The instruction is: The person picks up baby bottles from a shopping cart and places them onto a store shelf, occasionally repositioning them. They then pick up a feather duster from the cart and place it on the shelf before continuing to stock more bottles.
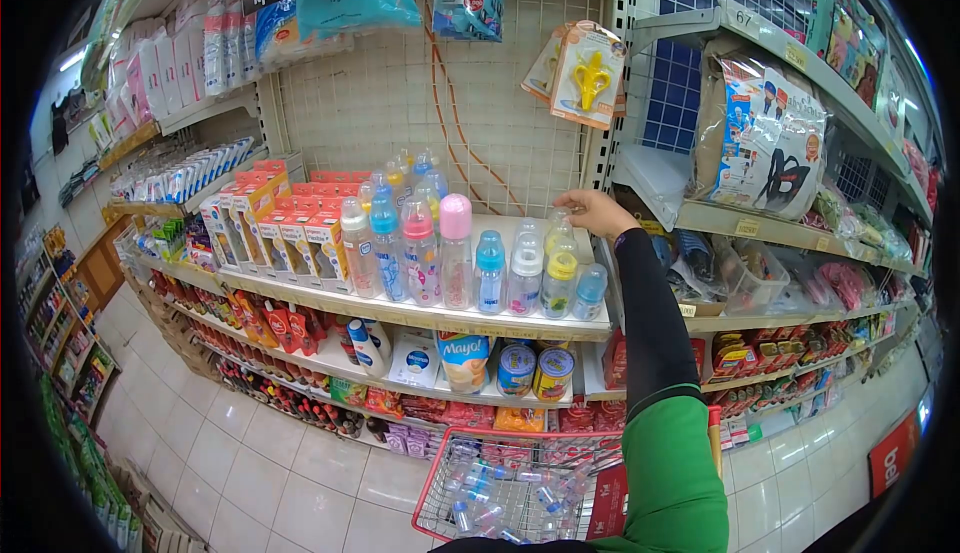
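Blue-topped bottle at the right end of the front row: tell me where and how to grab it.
Probably grip the blue-topped bottle around its body, below the top, coming from the front right: it stands upright near the shelf edge, no bottle to its right, a yellow-capped bottle close on its left.

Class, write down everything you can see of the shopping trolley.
The shopping trolley stands in front of the shelves, looks made of metal wire and has a red rim. A red panel sits towards the right. Inside, clear bottles, some with blue parts, lie jumbled. The person's green sleeve crosses in front; contact is unclear. Its near end isn't visible.
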Tool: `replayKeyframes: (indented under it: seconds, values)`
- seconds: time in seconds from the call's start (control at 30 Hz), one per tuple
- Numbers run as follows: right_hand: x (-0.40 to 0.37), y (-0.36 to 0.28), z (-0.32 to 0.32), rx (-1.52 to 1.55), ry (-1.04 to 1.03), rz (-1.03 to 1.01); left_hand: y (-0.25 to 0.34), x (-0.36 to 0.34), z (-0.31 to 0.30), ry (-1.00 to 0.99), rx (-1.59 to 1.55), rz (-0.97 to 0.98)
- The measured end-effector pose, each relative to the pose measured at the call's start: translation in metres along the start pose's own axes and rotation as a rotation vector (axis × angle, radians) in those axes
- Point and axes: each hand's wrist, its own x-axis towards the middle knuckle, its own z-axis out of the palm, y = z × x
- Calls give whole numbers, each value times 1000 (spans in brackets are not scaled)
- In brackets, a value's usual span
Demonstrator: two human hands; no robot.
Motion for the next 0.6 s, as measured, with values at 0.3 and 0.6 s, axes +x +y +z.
replayKeyframes:
  seconds: [0.3,0.6]
  values:
    - [-5,0,-1,91,-9,-3,2,15,8,-46,-5,21]
    - [-19,-39,-12,-5,157,-93,29,57,13,-121,12,83]
